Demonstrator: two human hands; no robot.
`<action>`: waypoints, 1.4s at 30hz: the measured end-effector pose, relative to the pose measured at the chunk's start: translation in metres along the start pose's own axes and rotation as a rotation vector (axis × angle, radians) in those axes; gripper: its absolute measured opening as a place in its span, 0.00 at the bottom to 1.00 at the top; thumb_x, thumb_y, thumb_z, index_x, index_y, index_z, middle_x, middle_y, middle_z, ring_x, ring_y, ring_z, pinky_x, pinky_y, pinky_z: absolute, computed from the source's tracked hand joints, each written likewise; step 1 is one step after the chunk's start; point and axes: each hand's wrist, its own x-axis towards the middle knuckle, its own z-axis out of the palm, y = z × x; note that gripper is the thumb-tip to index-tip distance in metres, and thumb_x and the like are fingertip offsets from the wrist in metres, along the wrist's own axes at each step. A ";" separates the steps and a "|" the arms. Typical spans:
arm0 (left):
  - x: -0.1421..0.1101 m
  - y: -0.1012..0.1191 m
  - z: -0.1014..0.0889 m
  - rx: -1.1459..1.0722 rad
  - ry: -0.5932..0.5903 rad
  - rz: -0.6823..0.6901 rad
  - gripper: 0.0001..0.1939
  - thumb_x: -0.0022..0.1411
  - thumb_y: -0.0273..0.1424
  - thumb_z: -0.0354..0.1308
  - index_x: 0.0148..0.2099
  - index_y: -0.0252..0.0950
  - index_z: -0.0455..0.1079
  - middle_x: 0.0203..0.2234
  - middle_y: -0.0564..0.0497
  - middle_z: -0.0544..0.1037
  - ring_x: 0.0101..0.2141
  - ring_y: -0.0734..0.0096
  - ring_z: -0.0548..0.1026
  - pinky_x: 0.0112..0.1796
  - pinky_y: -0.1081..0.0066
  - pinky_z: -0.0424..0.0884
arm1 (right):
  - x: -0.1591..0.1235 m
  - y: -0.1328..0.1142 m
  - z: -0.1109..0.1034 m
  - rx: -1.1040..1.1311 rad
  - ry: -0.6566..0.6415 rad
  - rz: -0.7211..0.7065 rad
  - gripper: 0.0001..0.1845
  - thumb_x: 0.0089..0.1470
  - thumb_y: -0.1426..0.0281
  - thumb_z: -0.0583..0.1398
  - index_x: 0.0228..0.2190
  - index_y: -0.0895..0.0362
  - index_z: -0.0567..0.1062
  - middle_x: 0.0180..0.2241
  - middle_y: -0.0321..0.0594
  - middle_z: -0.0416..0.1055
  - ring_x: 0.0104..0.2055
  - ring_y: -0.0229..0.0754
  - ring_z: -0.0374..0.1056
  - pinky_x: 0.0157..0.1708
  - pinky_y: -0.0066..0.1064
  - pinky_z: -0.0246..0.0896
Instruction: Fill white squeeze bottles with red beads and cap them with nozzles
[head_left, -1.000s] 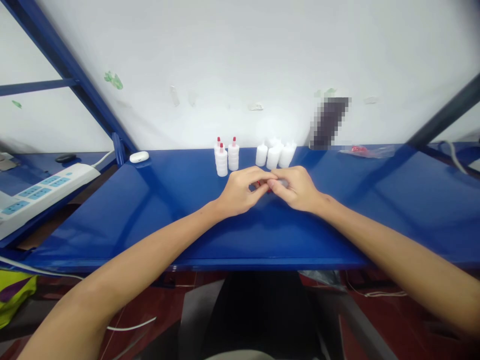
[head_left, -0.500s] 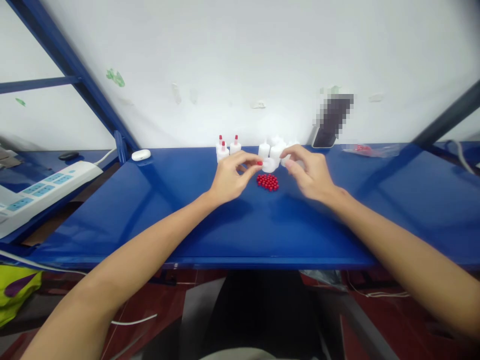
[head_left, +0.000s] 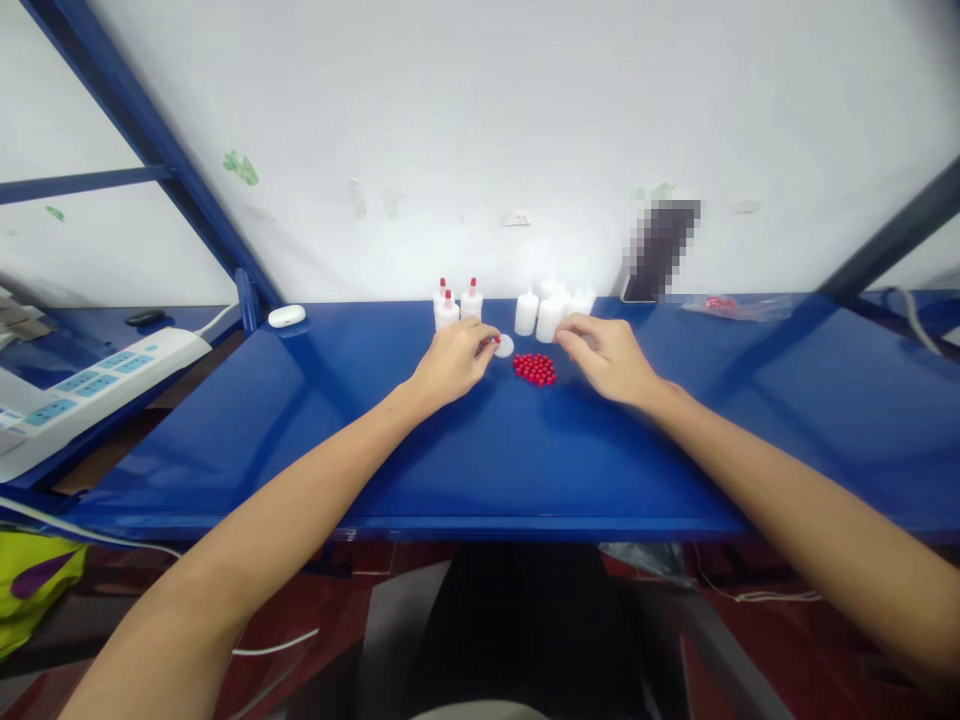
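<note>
My left hand [head_left: 456,362] pinches a small red cap [head_left: 496,339] between thumb and fingertips. Against it shows a round white end [head_left: 504,346], apparently a small bottle tilted with its base towards me. My right hand [head_left: 611,358] has its thumb and index finger curved and slightly apart, beside a white squeeze bottle [head_left: 547,322]; whether they touch it I cannot tell. Between the hands lies a pile of small red caps [head_left: 535,370]. Several white bottles [head_left: 526,314] stand behind it. Bottles with red tips [head_left: 472,298] stand upright behind my left hand.
The blue table [head_left: 480,470] meets a white wall at the back. A phone [head_left: 660,250] leans there, with a clear plastic bag [head_left: 739,306] holding something red to its right. At the left are a white earbud case [head_left: 286,316] and a power strip [head_left: 112,380].
My left hand has moved left and slightly down with the red cap and the white piece. My right hand has come slightly left and lower, its thumb and index finger closer together.
</note>
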 end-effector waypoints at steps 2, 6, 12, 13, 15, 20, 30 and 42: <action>0.000 0.002 0.000 0.015 -0.042 0.007 0.10 0.69 0.25 0.55 0.46 0.32 0.78 0.34 0.46 0.79 0.35 0.67 0.77 0.42 0.67 0.74 | 0.000 0.002 0.001 -0.012 -0.019 0.000 0.15 0.63 0.62 0.55 0.33 0.58 0.78 0.26 0.37 0.74 0.27 0.40 0.68 0.32 0.33 0.57; -0.001 -0.002 0.003 0.037 -0.073 0.007 0.12 0.69 0.26 0.54 0.46 0.31 0.79 0.34 0.45 0.79 0.36 0.66 0.78 0.43 0.66 0.75 | 0.000 0.005 0.002 -0.025 -0.036 -0.012 0.17 0.64 0.61 0.55 0.32 0.57 0.78 0.28 0.38 0.76 0.30 0.41 0.69 0.33 0.33 0.57; -0.002 -0.008 0.004 0.015 -0.028 0.007 0.12 0.66 0.22 0.56 0.49 0.30 0.77 0.33 0.46 0.79 0.33 0.68 0.77 0.41 0.66 0.75 | -0.001 0.002 0.001 0.017 -0.062 -0.023 0.17 0.64 0.61 0.55 0.31 0.57 0.77 0.25 0.36 0.73 0.27 0.40 0.66 0.32 0.32 0.57; -0.001 -0.007 0.003 -0.006 -0.002 0.026 0.11 0.66 0.22 0.57 0.49 0.31 0.77 0.33 0.47 0.79 0.32 0.69 0.77 0.40 0.67 0.75 | -0.001 0.001 0.001 0.028 -0.070 -0.025 0.17 0.64 0.61 0.55 0.30 0.57 0.76 0.24 0.35 0.72 0.26 0.39 0.66 0.31 0.32 0.57; -0.001 0.000 0.000 -0.059 0.070 0.096 0.09 0.67 0.24 0.58 0.47 0.32 0.77 0.34 0.47 0.80 0.32 0.71 0.76 0.39 0.69 0.74 | -0.001 -0.001 -0.001 0.060 -0.087 -0.039 0.17 0.64 0.60 0.55 0.28 0.57 0.74 0.23 0.34 0.71 0.24 0.38 0.64 0.30 0.32 0.56; -0.002 0.032 -0.007 -0.166 0.202 0.339 0.06 0.71 0.26 0.56 0.45 0.35 0.75 0.36 0.48 0.81 0.37 0.72 0.78 0.41 0.70 0.76 | -0.004 -0.010 -0.002 0.167 -0.155 -0.122 0.19 0.65 0.56 0.54 0.29 0.56 0.72 0.24 0.34 0.70 0.25 0.38 0.64 0.31 0.32 0.56; -0.006 0.059 -0.009 -0.316 0.294 0.395 0.06 0.69 0.24 0.58 0.46 0.35 0.73 0.36 0.49 0.82 0.36 0.74 0.79 0.40 0.72 0.77 | -0.009 -0.019 0.004 0.264 -0.275 -0.234 0.27 0.68 0.48 0.46 0.31 0.55 0.69 0.26 0.34 0.67 0.27 0.38 0.62 0.30 0.32 0.54; -0.009 0.062 -0.003 -0.363 0.223 0.372 0.09 0.67 0.22 0.57 0.48 0.36 0.73 0.38 0.50 0.83 0.37 0.73 0.80 0.41 0.72 0.77 | -0.009 -0.025 0.005 0.165 -0.274 -0.186 0.16 0.66 0.56 0.53 0.31 0.54 0.68 0.25 0.32 0.66 0.25 0.38 0.59 0.30 0.31 0.51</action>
